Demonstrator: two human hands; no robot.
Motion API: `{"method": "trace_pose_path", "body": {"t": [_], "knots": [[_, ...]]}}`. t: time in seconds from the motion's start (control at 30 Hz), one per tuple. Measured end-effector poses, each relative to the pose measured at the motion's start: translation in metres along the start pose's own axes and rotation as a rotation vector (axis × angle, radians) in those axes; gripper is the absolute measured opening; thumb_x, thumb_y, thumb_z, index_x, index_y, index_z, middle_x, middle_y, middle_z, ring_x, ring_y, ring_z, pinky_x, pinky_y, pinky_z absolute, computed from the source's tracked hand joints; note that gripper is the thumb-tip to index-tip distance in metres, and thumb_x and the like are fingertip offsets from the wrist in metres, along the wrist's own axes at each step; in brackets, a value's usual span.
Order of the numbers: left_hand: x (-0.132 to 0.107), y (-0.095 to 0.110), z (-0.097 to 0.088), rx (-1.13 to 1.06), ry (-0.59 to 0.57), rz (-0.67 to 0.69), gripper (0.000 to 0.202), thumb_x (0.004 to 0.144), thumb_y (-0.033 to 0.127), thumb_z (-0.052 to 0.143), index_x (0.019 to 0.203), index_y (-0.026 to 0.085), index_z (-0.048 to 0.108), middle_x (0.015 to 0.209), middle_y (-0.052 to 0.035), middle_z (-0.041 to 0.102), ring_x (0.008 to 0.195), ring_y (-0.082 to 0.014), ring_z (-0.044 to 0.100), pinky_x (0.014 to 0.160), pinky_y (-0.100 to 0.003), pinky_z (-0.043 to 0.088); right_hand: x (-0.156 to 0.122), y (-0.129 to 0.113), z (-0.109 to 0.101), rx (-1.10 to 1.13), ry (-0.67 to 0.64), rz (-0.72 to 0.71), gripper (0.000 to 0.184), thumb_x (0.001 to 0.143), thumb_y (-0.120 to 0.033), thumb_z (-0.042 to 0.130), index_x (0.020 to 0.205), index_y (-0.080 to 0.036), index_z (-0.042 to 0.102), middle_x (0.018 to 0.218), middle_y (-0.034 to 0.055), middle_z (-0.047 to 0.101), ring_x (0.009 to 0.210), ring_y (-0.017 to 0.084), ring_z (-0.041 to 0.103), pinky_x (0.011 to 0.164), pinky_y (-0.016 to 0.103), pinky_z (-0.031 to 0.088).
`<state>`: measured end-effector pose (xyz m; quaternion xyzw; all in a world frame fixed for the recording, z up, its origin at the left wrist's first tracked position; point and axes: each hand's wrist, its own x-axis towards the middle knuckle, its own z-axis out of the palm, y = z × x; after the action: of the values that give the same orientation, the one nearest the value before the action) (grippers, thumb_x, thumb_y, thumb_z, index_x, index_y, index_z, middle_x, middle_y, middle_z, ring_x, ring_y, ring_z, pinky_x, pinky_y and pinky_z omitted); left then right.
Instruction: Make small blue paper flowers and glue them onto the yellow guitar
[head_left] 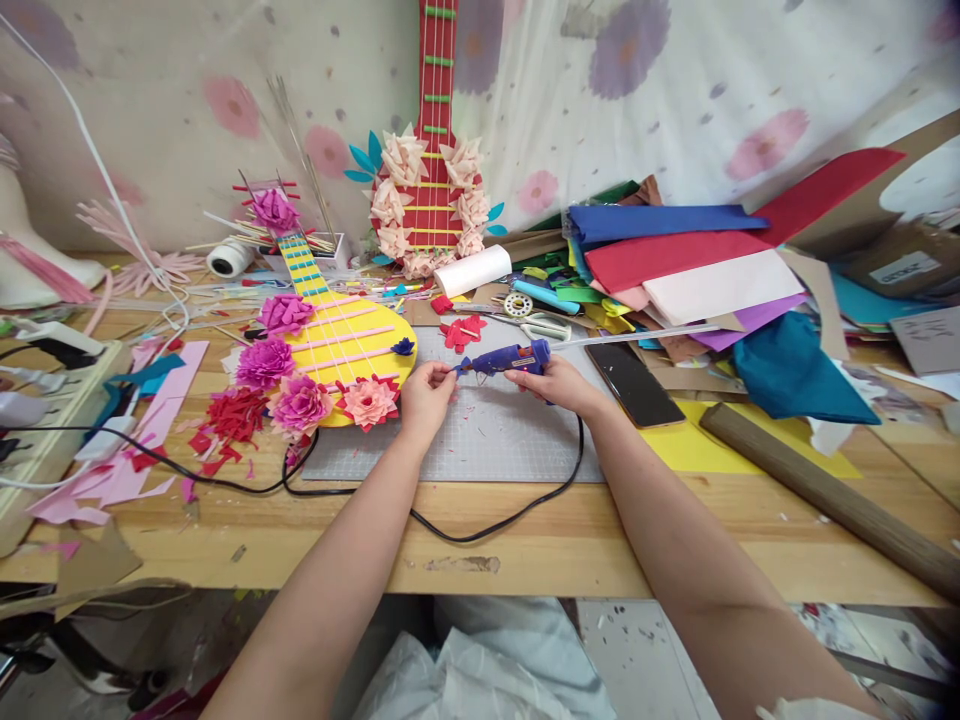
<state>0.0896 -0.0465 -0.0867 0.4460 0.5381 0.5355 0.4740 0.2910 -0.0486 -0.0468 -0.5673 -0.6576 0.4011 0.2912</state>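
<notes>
My right hand [551, 383] is wrapped round a blue hot glue gun [514, 358], its nozzle facing left. A long pale glue stick [637, 336] extends from its back end. The fingertips of my left hand [427, 398] are pinched on a small dark blue paper piece [463, 367] right by the nozzle; its exact shape is hard to make out. Left of my hands lies a yellow paper instrument [349, 345] with pink strings. Along its edge sit purple and pink paper flowers [300, 402], and a small dark blue flower [403, 347] is on its right side.
Beneath my hands is a grey cutting mat [480, 440], crossed by the gun's black cord [480, 538]. A phone [634, 385], scissors [546, 327] and a brown roll [825, 490] lie to the right. Paper sheets [697, 255] pile up behind. A red instrument [435, 190] stands at the back.
</notes>
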Motion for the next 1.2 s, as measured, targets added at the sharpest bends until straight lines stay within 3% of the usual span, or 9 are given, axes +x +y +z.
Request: {"method": "trace_pose_path", "body": {"t": [0.5, 0.67, 0.8, 0.9, 0.97, 1.07, 1.2], "knots": [[0.000, 0.001, 0.000, -0.019, -0.003, -0.013, 0.007, 0.070, 0.019, 0.061, 0.074, 0.016, 0.057, 0.063, 0.0006, 0.060, 0.056, -0.0113, 0.061, 0.048, -0.021, 0.050, 0.000, 0.001, -0.001, -0.021, -0.046, 0.059, 0.041, 0.065, -0.059, 0.065, 0.066, -0.019, 0.057, 0.056, -0.0016, 0.051, 0.047, 0.009, 0.041, 0.042, 0.024, 0.034], [0.001, 0.000, 0.000, -0.043, -0.006, -0.008, 0.010, 0.069, 0.020, 0.063, 0.075, 0.015, 0.057, 0.062, 0.0018, 0.058, 0.055, -0.0101, 0.060, 0.047, -0.019, 0.050, -0.003, 0.004, -0.013, -0.015, -0.065, 0.071, 0.042, 0.065, -0.060, 0.065, 0.064, -0.018, 0.057, 0.052, -0.0020, 0.050, 0.044, 0.008, 0.041, 0.042, 0.023, 0.033], [0.001, 0.001, -0.001, -0.052, -0.029, 0.000, 0.014, 0.069, 0.019, 0.063, 0.080, 0.016, 0.054, 0.063, 0.0020, 0.059, 0.056, -0.0102, 0.061, 0.047, -0.019, 0.050, 0.005, 0.015, -0.020, 0.041, 0.132, 0.020, 0.045, 0.072, -0.061, 0.057, 0.067, -0.016, 0.061, 0.044, -0.0039, 0.043, 0.041, 0.008, 0.038, 0.044, 0.023, 0.031], [-0.001, 0.000, 0.000, -0.033, -0.043, 0.029, 0.026, 0.069, 0.020, 0.064, 0.088, 0.018, 0.047, 0.064, 0.0035, 0.058, 0.056, -0.0117, 0.062, 0.046, -0.020, 0.049, 0.018, 0.022, -0.016, -0.015, 0.356, 0.089, 0.044, 0.071, -0.058, 0.058, 0.072, -0.015, 0.065, 0.051, 0.0002, 0.053, 0.046, 0.011, 0.045, 0.047, 0.025, 0.035], [-0.002, -0.001, 0.000, -0.006, -0.050, 0.061, 0.032, 0.069, 0.021, 0.064, 0.093, 0.019, 0.043, 0.067, 0.0040, 0.058, 0.057, -0.0123, 0.062, 0.046, -0.021, 0.049, 0.026, 0.024, -0.009, -0.115, 0.436, 0.131, 0.042, 0.070, -0.056, 0.061, 0.076, -0.015, 0.067, 0.063, 0.0051, 0.062, 0.058, 0.017, 0.056, 0.055, 0.028, 0.041], [-0.004, -0.003, 0.000, 0.077, -0.086, 0.108, 0.037, 0.071, 0.022, 0.062, 0.099, 0.022, 0.037, 0.072, 0.0037, 0.060, 0.059, -0.0130, 0.064, 0.048, -0.022, 0.049, 0.033, 0.024, -0.001, -0.276, 0.484, 0.122, 0.042, 0.072, -0.054, 0.060, 0.087, -0.016, 0.067, 0.083, 0.0107, 0.068, 0.081, 0.025, 0.063, 0.069, 0.032, 0.044], [-0.008, 0.006, 0.000, 0.321, -0.129, 0.212, 0.038, 0.074, 0.019, 0.060, 0.103, 0.023, 0.035, 0.078, 0.0022, 0.064, 0.067, -0.0131, 0.065, 0.059, -0.024, 0.049, 0.028, 0.018, -0.006, -0.395, 0.439, 0.098, 0.044, 0.071, -0.056, 0.060, 0.090, -0.017, 0.063, 0.091, 0.0108, 0.068, 0.085, 0.025, 0.062, 0.069, 0.031, 0.043]]}}
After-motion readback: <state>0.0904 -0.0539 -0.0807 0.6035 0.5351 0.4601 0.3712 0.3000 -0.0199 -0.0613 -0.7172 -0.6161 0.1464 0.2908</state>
